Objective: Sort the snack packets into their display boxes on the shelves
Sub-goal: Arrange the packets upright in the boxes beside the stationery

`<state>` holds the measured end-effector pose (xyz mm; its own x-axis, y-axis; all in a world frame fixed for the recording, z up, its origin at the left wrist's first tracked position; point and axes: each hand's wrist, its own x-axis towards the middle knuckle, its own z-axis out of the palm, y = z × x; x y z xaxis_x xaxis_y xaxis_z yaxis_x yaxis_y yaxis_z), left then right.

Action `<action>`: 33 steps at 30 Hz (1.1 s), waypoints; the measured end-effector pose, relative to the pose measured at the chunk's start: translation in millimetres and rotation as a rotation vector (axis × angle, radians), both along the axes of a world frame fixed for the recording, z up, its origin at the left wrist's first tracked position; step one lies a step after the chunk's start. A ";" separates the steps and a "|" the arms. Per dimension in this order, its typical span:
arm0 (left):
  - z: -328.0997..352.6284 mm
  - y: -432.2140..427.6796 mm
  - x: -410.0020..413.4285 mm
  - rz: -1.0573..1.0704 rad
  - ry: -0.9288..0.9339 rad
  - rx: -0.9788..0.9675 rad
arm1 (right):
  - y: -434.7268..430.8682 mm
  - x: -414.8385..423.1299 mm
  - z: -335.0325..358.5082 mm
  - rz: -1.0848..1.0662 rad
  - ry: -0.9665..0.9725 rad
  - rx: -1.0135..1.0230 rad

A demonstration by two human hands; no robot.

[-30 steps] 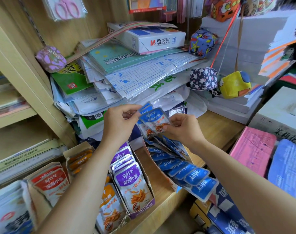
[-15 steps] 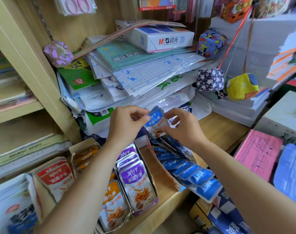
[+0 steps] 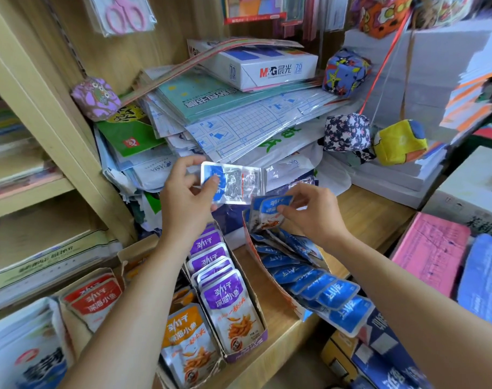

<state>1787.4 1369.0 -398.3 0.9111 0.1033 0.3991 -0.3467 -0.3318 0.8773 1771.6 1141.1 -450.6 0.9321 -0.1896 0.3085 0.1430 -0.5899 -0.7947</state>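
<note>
Glossy foil packets (image 3: 233, 183), wooden shelf (image 3: 362, 217)

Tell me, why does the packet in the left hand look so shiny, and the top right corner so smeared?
Head view: the silver-backed blue foil packet pinched by the left hand throws back light, washing out its print. Head view, upper right: the hanging orange patterned cloth cube is blurred.

Reaches in with both bare forearms, one on either side of the blue-packet box (image 3: 284, 287). Pinches a silver-backed packet (image 3: 233, 183) between thumb and fingers of the left hand (image 3: 187, 197), above and left of the box's far end. Grips a blue packet (image 3: 270, 211) in the curled right hand (image 3: 313, 214), just over that far end.
</note>
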 end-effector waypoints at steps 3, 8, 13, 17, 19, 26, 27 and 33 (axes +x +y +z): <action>2.4 5.6 -1.3 -0.009 -0.068 0.106 | 4.5 1.4 -2.4 0.014 0.069 -0.161; 5.5 8.2 -2.0 -0.001 -0.030 0.074 | 5.1 0.8 2.2 0.063 0.099 -0.153; 19.4 4.8 -8.6 -0.173 -0.033 -0.006 | -4.9 -2.1 1.6 0.070 0.087 0.050; 21.3 -2.6 -11.0 -0.197 -0.126 0.044 | -8.5 -4.1 -2.6 0.074 0.073 0.151; 18.6 -4.1 -9.2 -0.190 -0.195 0.154 | -11.5 -5.0 -2.7 0.091 0.064 0.197; 10.1 -9.7 -2.8 -0.203 -0.246 0.343 | -21.0 -7.1 -3.7 0.132 0.080 0.189; 9.6 -10.2 -3.3 -0.215 -0.221 0.350 | -22.3 -7.6 -3.5 0.134 0.083 0.177; -5.4 -20.6 -1.6 -0.133 -0.329 0.619 | -26.9 -12.7 -3.0 0.172 0.162 0.089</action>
<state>1785.8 1348.4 -403.7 0.7223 -0.3345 0.6052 -0.6333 -0.6716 0.3846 1759.0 1114.2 -453.6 0.9889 -0.0441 0.1420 0.1019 -0.4947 -0.8631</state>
